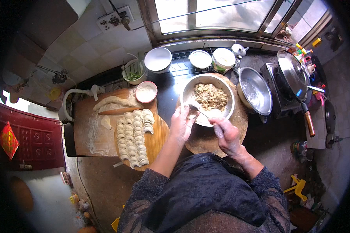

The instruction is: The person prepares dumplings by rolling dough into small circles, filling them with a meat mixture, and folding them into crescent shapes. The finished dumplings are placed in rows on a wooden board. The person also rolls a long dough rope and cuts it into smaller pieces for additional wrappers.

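My left hand (181,123) cups a small dough wrapper (192,114) at the left rim of a large bowl (184,91). In my right hand (227,134) is the handle of a spoon (203,111), whose head reaches to the wrapper. Chopped filling (210,96) fills part of the bowl, which stands on a round wooden board (241,128). To the left, rows of folded dumplings (133,137) lie on a round bamboo board (159,132). Behind them are a rolling pin (118,111), a long roll of dough (113,102) and a flat dough piece (106,122) on a floured board (86,128).
A flour bowl (146,92) stands behind the dumplings. Green onions (133,75) sit in a pot at the back. Right of the filling are a steel basin (255,91) and a lidded wok (293,75) on a stove, its wooden handle (309,123) sticking out towards me.
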Demonstrator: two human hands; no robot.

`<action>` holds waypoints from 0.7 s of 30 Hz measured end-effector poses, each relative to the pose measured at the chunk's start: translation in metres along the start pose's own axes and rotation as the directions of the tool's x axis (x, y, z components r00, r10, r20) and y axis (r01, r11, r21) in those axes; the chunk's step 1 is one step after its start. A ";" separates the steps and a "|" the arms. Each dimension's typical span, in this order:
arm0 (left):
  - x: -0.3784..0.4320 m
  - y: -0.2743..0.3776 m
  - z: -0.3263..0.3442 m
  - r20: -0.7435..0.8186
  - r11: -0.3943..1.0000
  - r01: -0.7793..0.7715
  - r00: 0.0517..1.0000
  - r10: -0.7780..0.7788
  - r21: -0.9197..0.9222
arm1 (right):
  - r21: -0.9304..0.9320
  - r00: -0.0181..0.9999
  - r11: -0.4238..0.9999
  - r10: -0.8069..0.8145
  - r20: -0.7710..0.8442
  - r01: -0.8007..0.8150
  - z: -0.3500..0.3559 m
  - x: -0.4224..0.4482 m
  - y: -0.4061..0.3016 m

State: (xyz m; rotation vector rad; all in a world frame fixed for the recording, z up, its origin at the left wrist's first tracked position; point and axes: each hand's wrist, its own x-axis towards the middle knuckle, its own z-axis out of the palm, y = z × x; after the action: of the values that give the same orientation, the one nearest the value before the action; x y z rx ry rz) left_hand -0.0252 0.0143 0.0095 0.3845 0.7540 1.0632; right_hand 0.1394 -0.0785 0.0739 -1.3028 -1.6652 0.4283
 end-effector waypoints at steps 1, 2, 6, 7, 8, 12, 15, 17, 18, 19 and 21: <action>-0.001 0.000 0.002 0.017 1.000 -0.014 1.000 0.014 -0.014 | 0.059 0.996 0.995 0.088 -0.033 -0.086 -0.002 -0.001 0.000; -0.001 0.000 0.004 0.034 0.999 -0.027 0.999 0.028 -0.027 | 0.120 0.981 0.978 0.181 -0.065 -0.172 -0.003 -0.003 0.000; -0.003 0.004 0.014 0.071 0.989 -0.015 0.997 0.026 -0.144 | 0.049 0.991 0.994 0.097 -0.096 -0.093 -0.009 -0.003 -0.001; -0.003 0.003 0.015 0.077 0.990 -0.021 0.997 0.031 -0.136 | -0.007 0.997 1.000 0.022 -0.074 -0.022 -0.010 -0.004 0.000; -0.004 0.001 0.015 0.084 0.991 -0.026 0.996 0.037 -0.128 | -0.082 0.996 0.994 -0.072 -0.060 0.067 -0.007 -0.004 0.002; 0.002 -0.005 0.009 0.091 0.995 -0.035 0.995 0.044 -0.098 | -0.194 0.976 0.957 -0.205 0.070 0.215 -0.006 -0.004 0.001; 0.003 -0.004 0.012 0.129 0.987 -0.019 0.991 0.040 -0.161 | -0.276 0.955 0.915 -0.296 0.030 0.293 -0.012 -0.007 0.026; 0.003 -0.003 0.007 0.113 0.971 0.054 0.993 -0.028 -0.233 | -0.260 0.978 0.960 -0.143 -0.152 0.100 -0.022 0.006 0.031; 0.003 -0.001 0.005 0.109 0.959 0.091 0.992 -0.064 -0.268 | -0.185 0.981 0.982 -0.059 -0.185 0.024 -0.025 0.004 0.036; 0.002 0.001 0.005 0.111 0.956 0.099 0.991 -0.071 -0.275 | -0.107 0.977 0.993 0.028 -0.212 -0.052 -0.028 0.004 0.039; -0.001 0.003 0.007 0.113 0.950 0.117 0.990 -0.088 -0.288 | -0.075 0.981 0.996 0.025 -0.192 -0.040 -0.031 0.001 0.035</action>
State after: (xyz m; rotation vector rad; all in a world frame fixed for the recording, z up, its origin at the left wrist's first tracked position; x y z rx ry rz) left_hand -0.0227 0.0156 0.0166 0.1394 0.5118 1.0319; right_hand 0.1846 -0.0724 0.0632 -1.3854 -1.5142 0.2502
